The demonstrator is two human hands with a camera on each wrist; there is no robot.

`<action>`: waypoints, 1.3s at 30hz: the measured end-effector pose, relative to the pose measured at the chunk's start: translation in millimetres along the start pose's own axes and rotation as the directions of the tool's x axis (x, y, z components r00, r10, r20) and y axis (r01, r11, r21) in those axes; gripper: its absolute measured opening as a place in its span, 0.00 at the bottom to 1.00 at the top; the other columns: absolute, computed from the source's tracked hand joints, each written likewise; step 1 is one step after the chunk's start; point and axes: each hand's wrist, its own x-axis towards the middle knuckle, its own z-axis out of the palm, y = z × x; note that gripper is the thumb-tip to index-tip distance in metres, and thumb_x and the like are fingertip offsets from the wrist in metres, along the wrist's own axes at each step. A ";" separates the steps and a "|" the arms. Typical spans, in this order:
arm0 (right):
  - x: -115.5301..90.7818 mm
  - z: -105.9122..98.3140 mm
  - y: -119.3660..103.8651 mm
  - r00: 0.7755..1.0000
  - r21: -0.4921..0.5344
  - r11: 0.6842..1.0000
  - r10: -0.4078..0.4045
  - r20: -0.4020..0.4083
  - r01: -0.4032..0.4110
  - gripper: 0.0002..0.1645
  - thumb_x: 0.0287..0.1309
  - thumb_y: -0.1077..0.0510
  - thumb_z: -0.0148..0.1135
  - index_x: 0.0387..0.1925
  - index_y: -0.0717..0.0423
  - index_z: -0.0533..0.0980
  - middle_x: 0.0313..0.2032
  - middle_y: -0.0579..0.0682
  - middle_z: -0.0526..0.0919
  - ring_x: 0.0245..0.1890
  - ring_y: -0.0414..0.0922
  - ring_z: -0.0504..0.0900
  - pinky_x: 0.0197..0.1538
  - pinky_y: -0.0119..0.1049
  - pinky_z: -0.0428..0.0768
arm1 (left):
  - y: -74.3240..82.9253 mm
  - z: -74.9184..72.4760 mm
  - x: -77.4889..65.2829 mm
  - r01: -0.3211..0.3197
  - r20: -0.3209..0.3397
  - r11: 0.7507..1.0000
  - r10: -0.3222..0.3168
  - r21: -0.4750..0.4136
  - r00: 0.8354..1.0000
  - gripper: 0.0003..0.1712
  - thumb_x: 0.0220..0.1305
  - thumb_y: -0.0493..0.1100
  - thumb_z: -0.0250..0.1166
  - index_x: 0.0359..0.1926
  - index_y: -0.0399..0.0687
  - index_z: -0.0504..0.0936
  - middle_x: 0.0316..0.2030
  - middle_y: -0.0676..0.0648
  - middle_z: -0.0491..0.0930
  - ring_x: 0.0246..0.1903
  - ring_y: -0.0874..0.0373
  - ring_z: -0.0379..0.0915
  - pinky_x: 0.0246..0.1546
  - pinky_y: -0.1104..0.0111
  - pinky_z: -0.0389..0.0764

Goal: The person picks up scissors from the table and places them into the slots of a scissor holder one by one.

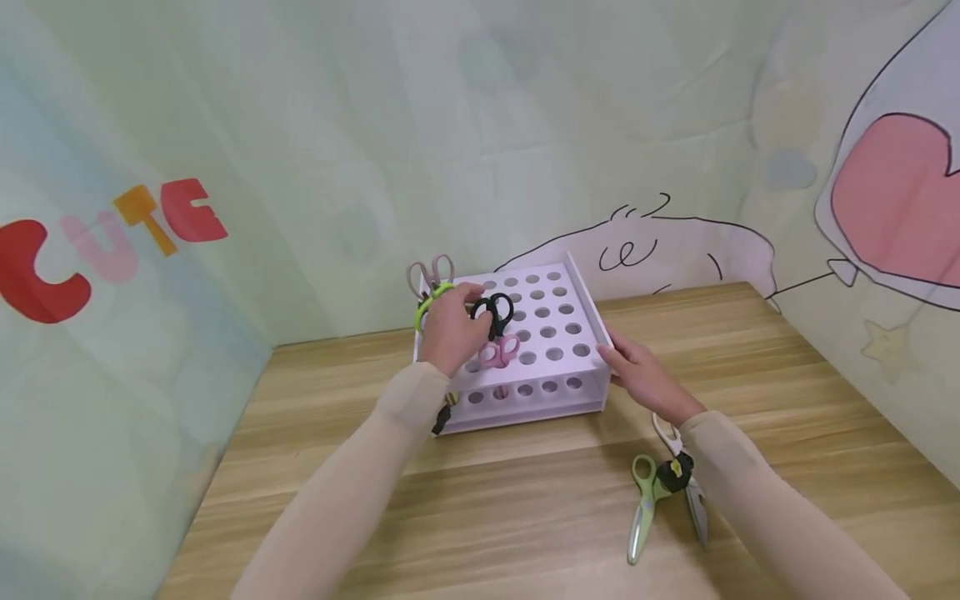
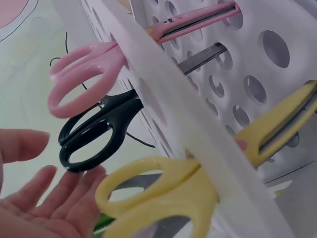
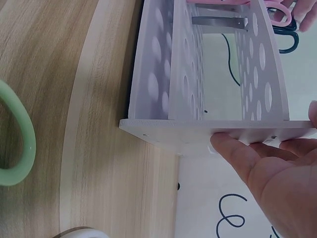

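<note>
My left hand is over the white rack, with fingertips right at the handles of the black scissors. These scissors stand in a hole of the rack's top panel, blade down to the lower panel. Pink scissors stand just in front of them. Beside that hand are yellow scissors, which the hand hides in the head view, and lime-green scissors. At the rack's right side, my right hand grips the side wall, thumb over its edge and fingers along the outside.
On the wooden table, at the front right, lie green scissors and white-handled scissors, partly under the right forearm. Dull-pink handles rise at the rack's back left corner. A printed cloth hangs behind the table.
</note>
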 end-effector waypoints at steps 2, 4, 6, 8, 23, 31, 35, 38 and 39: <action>0.3 -0.8 0.1 1.000 0.005 1.000 -0.006 -0.002 0.006 0.35 0.78 0.51 0.42 0.77 0.58 0.47 0.73 0.66 0.53 0.69 0.63 0.60 0.64 0.55 0.70 | -0.2 -2.1 -1.5 -0.008 -0.016 0.999 0.007 -0.037 1.000 0.20 0.61 0.38 0.64 0.56 0.43 0.81 0.49 0.44 0.83 0.50 0.50 0.79 0.55 0.60 0.77; 0.3 -1.2 -0.5 1.000 0.011 1.000 -0.004 0.001 0.004 0.35 0.78 0.51 0.42 0.78 0.57 0.47 0.74 0.65 0.53 0.70 0.62 0.59 0.64 0.55 0.70 | -1.2 -3.9 -3.4 -0.018 -0.030 0.996 0.016 -0.085 0.999 0.19 0.61 0.37 0.64 0.54 0.41 0.81 0.48 0.43 0.83 0.49 0.50 0.80 0.54 0.62 0.79; 0.2 -1.1 -0.6 1.000 0.017 1.000 -0.002 0.004 0.002 0.35 0.78 0.50 0.42 0.78 0.57 0.47 0.74 0.65 0.53 0.70 0.62 0.59 0.64 0.56 0.69 | -2.5 -6.6 -6.2 -0.027 -0.034 0.990 0.023 -0.135 0.999 0.18 0.62 0.36 0.64 0.54 0.39 0.81 0.49 0.42 0.82 0.50 0.50 0.80 0.54 0.63 0.79; 0.4 -0.7 -0.4 1.000 0.022 1.000 -0.002 0.009 0.001 0.35 0.78 0.51 0.42 0.78 0.57 0.46 0.74 0.64 0.53 0.70 0.61 0.59 0.64 0.55 0.69 | -4.3 -10.2 -9.2 -0.037 -0.037 0.981 0.030 -0.190 0.999 0.18 0.62 0.35 0.64 0.53 0.37 0.81 0.50 0.41 0.82 0.51 0.48 0.79 0.54 0.63 0.79; 1.0 -0.6 -2.7 1.000 0.008 1.000 0.005 0.006 -0.005 0.35 0.78 0.51 0.43 0.78 0.57 0.46 0.74 0.64 0.53 0.70 0.61 0.60 0.63 0.54 0.71 | -27.2 -39.9 -37.2 -0.105 -0.163 0.902 0.039 -0.419 0.986 0.18 0.61 0.30 0.63 0.54 0.35 0.79 0.44 0.39 0.81 0.45 0.51 0.81 0.50 0.69 0.81; -1.0 -0.1 -2.8 1.000 0.000 1.000 0.013 0.004 -0.013 0.36 0.78 0.50 0.42 0.78 0.56 0.46 0.74 0.64 0.53 0.70 0.61 0.59 0.64 0.54 0.70 | -63.1 -49.9 -52.9 -0.109 -0.247 0.909 0.007 -0.403 0.969 0.20 0.62 0.32 0.65 0.56 0.36 0.78 0.52 0.41 0.77 0.52 0.46 0.75 0.51 0.57 0.79; -1.1 -0.2 -3.0 1.000 0.011 1.000 0.015 0.005 -0.015 0.35 0.78 0.51 0.42 0.77 0.58 0.46 0.74 0.65 0.53 0.70 0.61 0.59 0.64 0.54 0.70 | -79.3 -51.5 -57.7 0.037 -0.098 0.914 -0.084 -0.405 0.992 0.27 0.68 0.40 0.63 0.66 0.41 0.71 0.65 0.42 0.68 0.62 0.42 0.67 0.59 0.52 0.74; -0.4 0.0 -3.0 1.000 0.011 1.000 0.014 0.008 -0.015 0.36 0.78 0.51 0.42 0.77 0.58 0.46 0.74 0.65 0.53 0.70 0.61 0.59 0.64 0.54 0.70 | -88.4 -52.5 -60.3 0.163 0.060 0.891 -0.151 -0.425 0.987 0.34 0.72 0.44 0.59 0.75 0.47 0.60 0.74 0.44 0.56 0.69 0.40 0.57 0.64 0.48 0.68; -0.3 -0.5 -2.3 1.000 0.007 1.000 0.015 0.009 -0.015 0.36 0.78 0.50 0.42 0.77 0.58 0.46 0.74 0.65 0.53 0.70 0.61 0.59 0.64 0.54 0.70 | -91.1 -51.6 -60.9 0.200 0.114 0.880 -0.166 -0.431 0.979 0.36 0.73 0.45 0.58 0.77 0.49 0.55 0.76 0.44 0.52 0.71 0.40 0.54 0.64 0.46 0.67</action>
